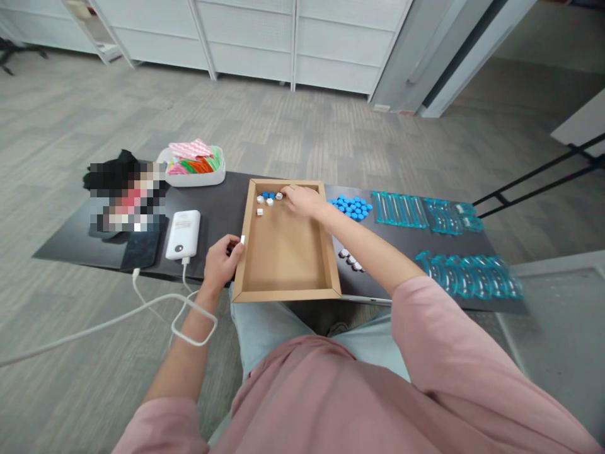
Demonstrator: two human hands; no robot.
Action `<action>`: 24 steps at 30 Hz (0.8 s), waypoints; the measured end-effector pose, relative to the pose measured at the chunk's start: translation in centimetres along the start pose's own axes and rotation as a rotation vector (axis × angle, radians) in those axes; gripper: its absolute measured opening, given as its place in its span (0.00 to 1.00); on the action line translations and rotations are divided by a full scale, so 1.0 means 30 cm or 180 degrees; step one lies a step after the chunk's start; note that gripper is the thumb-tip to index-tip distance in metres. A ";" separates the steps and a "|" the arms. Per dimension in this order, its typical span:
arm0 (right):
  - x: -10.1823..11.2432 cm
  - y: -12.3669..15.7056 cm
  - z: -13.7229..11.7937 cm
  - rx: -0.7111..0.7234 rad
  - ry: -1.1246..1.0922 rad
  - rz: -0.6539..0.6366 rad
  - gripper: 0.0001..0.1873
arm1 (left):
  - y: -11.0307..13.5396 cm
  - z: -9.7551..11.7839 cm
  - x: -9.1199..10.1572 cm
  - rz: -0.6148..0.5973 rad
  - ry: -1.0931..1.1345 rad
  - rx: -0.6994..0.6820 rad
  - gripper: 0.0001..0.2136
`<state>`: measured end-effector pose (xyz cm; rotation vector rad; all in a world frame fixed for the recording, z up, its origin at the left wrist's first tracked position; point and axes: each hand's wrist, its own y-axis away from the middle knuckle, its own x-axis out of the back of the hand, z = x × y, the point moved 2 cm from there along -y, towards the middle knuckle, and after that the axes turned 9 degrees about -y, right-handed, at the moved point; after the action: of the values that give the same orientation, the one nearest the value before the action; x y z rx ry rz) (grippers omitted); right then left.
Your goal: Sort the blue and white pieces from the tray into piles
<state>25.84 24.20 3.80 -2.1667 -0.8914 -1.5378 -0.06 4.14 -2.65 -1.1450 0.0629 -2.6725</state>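
A shallow brown cardboard tray (288,293) lies in front of me on the table. In its far left corner are several small white pieces (259,212) and a few small blue pieces (265,195). My right hand (302,200) reaches over the right wall into the far part of the tray. Its fingertips are closed at a white piece (278,196); the grip is partly hidden. Beside the tray's left wall, my left hand (222,260) is curled, with a small white piece (242,239) between thumb and fingers.
Right of the tray lie a pile of blue pieces (352,208), several white pieces (352,260) and rows of clear teal plastic parts (401,210). To the left are a white power bank (183,234) with a cable (118,320), and a white basket (196,180) of colourful packets.
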 end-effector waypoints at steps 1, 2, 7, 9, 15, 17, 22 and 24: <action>-0.023 -0.021 -0.022 -0.0192 0.0132 -0.0072 0.25 | 0.000 -0.006 -0.003 0.0001 0.0017 -0.0031 0.12; -0.040 -0.036 -0.039 -0.0346 0.0232 -0.0111 0.25 | 0.001 -0.012 -0.005 -0.0007 0.0031 -0.0049 0.12; -0.070 -0.060 -0.073 -0.0377 0.0230 -0.0072 0.21 | 0.004 -0.020 -0.012 -0.0025 0.0061 -0.0056 0.11; -0.079 -0.062 -0.078 -0.0233 0.0077 -0.0075 0.17 | 0.004 -0.017 -0.011 -0.0030 0.0075 -0.0054 0.11; -0.141 -0.022 -0.118 0.0389 -0.0530 -0.0311 0.05 | 0.001 -0.007 -0.008 -0.0047 0.0073 -0.0027 0.11; -0.159 0.027 -0.135 0.0525 -0.0724 -0.0369 0.07 | -0.001 -0.006 -0.007 -0.0087 0.0036 -0.0019 0.12; -0.127 0.240 -0.110 0.0739 -0.1499 0.0096 0.06 | -0.002 -0.014 -0.005 -0.0110 0.0000 0.0033 0.13; -0.081 0.359 -0.050 0.0697 -0.1804 0.0388 0.05 | -0.002 -0.019 -0.005 -0.0090 0.0012 0.0053 0.13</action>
<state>31.33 14.56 2.97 -2.4683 -1.0077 -0.7280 -0.38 4.21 -3.15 -1.1444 0.0252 -2.6946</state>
